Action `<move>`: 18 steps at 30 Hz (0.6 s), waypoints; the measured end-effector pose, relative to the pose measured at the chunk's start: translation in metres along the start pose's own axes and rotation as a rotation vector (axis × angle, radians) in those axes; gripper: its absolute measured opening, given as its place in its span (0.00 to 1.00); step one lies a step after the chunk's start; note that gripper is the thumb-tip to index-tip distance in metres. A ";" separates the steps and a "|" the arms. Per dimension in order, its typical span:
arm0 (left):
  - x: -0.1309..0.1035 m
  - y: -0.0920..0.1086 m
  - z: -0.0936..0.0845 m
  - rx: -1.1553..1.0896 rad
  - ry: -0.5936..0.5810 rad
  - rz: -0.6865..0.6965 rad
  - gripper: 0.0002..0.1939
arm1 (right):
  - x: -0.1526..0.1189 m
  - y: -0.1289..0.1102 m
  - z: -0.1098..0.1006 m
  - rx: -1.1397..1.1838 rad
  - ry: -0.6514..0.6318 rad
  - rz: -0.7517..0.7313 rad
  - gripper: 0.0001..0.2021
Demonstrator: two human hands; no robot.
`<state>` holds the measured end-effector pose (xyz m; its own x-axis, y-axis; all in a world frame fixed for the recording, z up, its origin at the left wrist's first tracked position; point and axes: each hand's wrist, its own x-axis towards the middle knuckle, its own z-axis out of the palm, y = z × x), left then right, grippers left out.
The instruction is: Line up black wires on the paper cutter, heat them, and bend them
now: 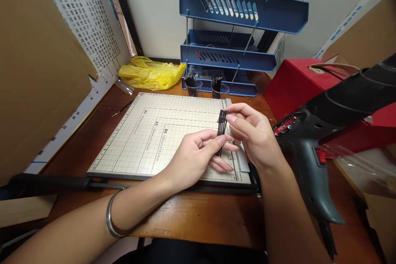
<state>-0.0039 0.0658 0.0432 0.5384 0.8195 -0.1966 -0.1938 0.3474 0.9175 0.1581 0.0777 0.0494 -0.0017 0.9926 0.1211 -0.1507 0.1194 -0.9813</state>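
Note:
Several thin black sticks stand side by side in a small bundle above the right part of the cream cutting board. My left hand pinches the lower part of the bundle between thumb and fingers. At the top end, the thumb and index finger of my right hand close on the same sticks. Behind the board, two clear cups hold more black sticks of a similar look. One loose dark stick lies on the wooden table left of the board.
A yellow plastic bag lies at the back left, beside blue stacked trays. On the right are a red box and a dark heat gun. The board's black handle extends along the front left.

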 end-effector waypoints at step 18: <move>0.000 -0.002 -0.001 0.016 -0.033 -0.004 0.16 | -0.001 0.000 0.001 -0.021 0.022 -0.074 0.13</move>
<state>-0.0038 0.0657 0.0406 0.5661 0.8025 -0.1885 -0.1790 0.3429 0.9222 0.1574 0.0772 0.0491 0.0305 0.9813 0.1900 -0.1290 0.1923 -0.9728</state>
